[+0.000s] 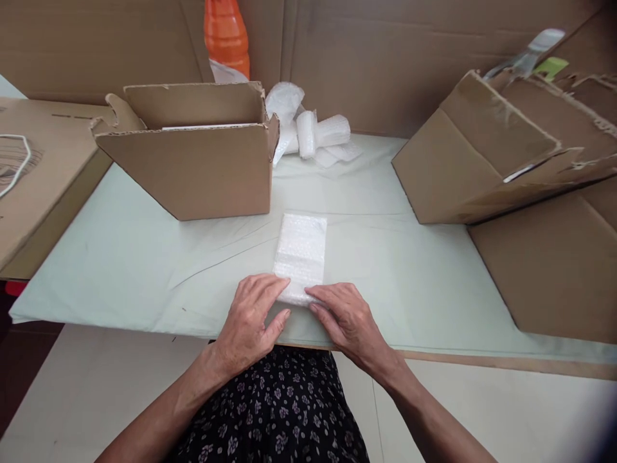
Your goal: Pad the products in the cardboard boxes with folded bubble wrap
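Note:
A strip of clear bubble wrap (301, 247) lies flat on the cloth-covered table, its near end folded over into a thicker band. My left hand (250, 315) holds the left corner of that band, fingers bent over the top and the thumb low at the near edge. On the right corner, my right hand (344, 315) grips the band between its fingertips and thumb. Whether anything lies inside the fold cannot be made out.
An open cardboard box (216, 170) stands behind and left. Beyond it are crumpled bubble-wrap pieces (328, 132) and an orange bottle (226, 38). To the right stand a cardboard box (448, 161) and another box (554, 263). The table's near edge runs by my lap.

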Available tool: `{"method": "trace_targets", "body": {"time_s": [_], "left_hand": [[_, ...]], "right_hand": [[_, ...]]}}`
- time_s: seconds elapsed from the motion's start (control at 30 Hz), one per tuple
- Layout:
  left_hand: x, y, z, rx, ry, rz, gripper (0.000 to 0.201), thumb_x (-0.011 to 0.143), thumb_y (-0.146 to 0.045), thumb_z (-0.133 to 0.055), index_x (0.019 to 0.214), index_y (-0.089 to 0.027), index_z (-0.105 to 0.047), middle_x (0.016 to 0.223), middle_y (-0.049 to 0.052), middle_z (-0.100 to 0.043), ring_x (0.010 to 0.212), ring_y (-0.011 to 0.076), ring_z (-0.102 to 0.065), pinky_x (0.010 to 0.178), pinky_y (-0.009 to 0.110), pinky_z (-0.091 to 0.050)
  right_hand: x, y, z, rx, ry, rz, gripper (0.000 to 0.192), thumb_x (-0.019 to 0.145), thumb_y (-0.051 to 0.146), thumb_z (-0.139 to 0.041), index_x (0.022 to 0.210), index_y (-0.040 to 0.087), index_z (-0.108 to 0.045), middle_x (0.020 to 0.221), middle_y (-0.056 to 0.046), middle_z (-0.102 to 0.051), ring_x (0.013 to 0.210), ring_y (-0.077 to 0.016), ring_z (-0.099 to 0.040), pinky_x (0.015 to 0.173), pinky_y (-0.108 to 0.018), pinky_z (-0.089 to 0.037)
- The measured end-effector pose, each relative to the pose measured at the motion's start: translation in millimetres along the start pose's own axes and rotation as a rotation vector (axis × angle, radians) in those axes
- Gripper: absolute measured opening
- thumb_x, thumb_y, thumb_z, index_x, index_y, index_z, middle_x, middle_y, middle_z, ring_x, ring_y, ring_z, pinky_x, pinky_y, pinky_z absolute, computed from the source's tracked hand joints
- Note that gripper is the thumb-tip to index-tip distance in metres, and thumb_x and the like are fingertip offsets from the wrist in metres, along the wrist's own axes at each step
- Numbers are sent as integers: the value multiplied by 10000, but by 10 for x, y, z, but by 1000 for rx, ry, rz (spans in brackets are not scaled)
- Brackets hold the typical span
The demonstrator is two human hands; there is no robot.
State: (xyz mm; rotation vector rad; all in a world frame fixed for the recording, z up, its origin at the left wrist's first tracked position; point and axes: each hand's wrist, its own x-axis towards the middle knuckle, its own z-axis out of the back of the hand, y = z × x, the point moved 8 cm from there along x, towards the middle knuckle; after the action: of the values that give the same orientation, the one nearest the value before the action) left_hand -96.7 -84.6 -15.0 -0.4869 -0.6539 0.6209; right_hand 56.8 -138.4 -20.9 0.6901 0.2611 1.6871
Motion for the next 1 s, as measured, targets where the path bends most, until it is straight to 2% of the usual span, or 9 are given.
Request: {"method": "trace_targets", "body": {"time_s": [0.1,0.23,0.33,0.43,0.53,0.63,0.77,0.87,1.0], "left_hand": [[-44,32,10,-75,35,60,398,979,-127,-518,1368,-211,-531,1078,62,-721,1017,214,-632,930,390,-500],[111,221,-23,40,-14,136,359,983,-203,-533,1340,-195,-572,998,64,-725,927,228,-640,867,397,-504],[239,314,-40,157,-46,139,338,979,-233,-556,1311,-182,-589,1083,91,-717,1006,259,-642,907,423,-501],[223,260,36,149,-77,79,370,964,-272,-607,1318,-169,-578,1272,142,-656,1165,290,-606,1000,457,-485],[91,132,119,30,-21,20,401,956,-208,-603,1353,-186,-548,1293,129,-653,1202,268,-596,1037,444,-479],[-1,93,152,-78,42,55,411,978,-141,-535,1381,-220,-518,1136,67,-721,1068,214,-656,951,383,-520],[103,187,128,18,-21,80,359,991,-187,-539,1350,-192,-549,1042,65,-741,946,213,-679,880,376,-535],[223,344,65,115,-59,143,346,963,-217,-574,1306,-175,-585,1028,71,-734,903,220,-676,872,395,-535],[137,495,111,7,-100,316,348,940,-255,-593,1279,-177,-607,1022,69,-704,845,191,-658,791,354,-553]], "right_hand": [[-33,0,29,91,20,-73,236,1025,269,-548,1222,239,-675,1076,-57,-766,958,-204,-706,847,-371,-548],[-67,75,157,-125,-143,-25,289,993,249,-582,1276,232,-634,1268,-118,-688,1136,-265,-648,920,-438,-507],[2,118,32,-248,-87,69,311,971,254,-611,1279,216,-625,1313,-132,-668,1192,-292,-610,940,-455,-479],[108,81,-56,-295,-56,78,246,984,200,-567,1211,209,-662,1241,-114,-712,1140,-278,-633,910,-439,-467],[155,62,-28,-177,-54,43,216,1013,183,-521,1150,218,-684,1078,-70,-764,958,-224,-680,849,-405,-475],[121,81,-1,31,14,-4,197,1028,232,-538,1177,230,-667,1001,-37,-774,872,-185,-693,816,-361,-510],[67,132,94,-41,-60,-27,261,1014,264,-554,1262,222,-626,1228,-109,-714,1067,-240,-675,886,-403,-525],[92,190,35,-220,-66,57,313,973,301,-617,1268,197,-619,1372,-160,-630,1203,-313,-604,943,-473,-486],[211,150,-140,-295,16,142,268,965,204,-605,1230,176,-637,1264,-131,-699,1138,-296,-628,901,-441,-468]]}}
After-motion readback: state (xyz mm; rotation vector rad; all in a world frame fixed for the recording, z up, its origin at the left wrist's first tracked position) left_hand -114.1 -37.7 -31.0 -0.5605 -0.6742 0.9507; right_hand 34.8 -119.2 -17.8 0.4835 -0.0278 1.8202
